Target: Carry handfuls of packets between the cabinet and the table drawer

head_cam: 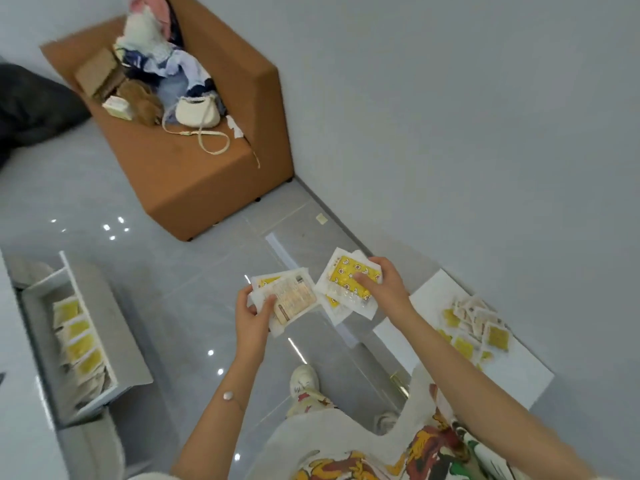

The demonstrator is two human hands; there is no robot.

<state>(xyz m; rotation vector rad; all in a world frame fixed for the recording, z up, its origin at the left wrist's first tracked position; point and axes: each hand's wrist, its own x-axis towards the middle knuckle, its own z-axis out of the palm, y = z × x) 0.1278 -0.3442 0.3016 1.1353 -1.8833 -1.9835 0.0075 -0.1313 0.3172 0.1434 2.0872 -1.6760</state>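
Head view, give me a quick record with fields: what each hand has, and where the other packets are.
left hand: left hand grips a packet stack, printed back up
right hand: right hand pinches yellow-fronted packets
left side: white tray holding a row of yellow packets
right side: loose packet pile on a white board
behind: brown seat with a cream bag and clothes
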